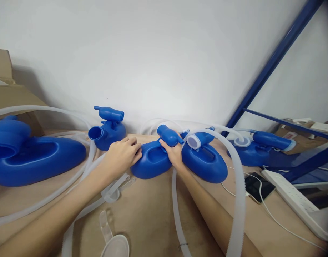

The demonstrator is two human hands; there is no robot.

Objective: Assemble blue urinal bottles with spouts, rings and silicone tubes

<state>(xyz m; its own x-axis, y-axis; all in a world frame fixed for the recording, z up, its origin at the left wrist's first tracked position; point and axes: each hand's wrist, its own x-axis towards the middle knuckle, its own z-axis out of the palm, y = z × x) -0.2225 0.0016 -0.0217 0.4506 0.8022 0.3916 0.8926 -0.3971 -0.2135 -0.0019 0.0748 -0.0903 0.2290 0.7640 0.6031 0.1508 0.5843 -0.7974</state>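
At the centre of the table, a blue urinal bottle [150,164] lies on its side between my hands. My left hand [123,151] is closed at its left end, fingers curled over the neck, whose opening is hidden. My right hand [174,153] is wrapped around the right end near the handle, its thumb in front. Just above that thumb, a blue funnel-shaped adapter [169,135] sits across the top of the bottle. A second urinal bottle [205,164] stands close to the right, with a white-capped adapter [193,141] on it.
More blue urinal bottles stand at the left [46,167], back left [111,134] and right [249,153]. Translucent hoses [237,185] loop across the table. Clear lids with straps [117,246] lie in front. A phone [258,187], power strip [294,200] and cardboard box [16,94] flank them.
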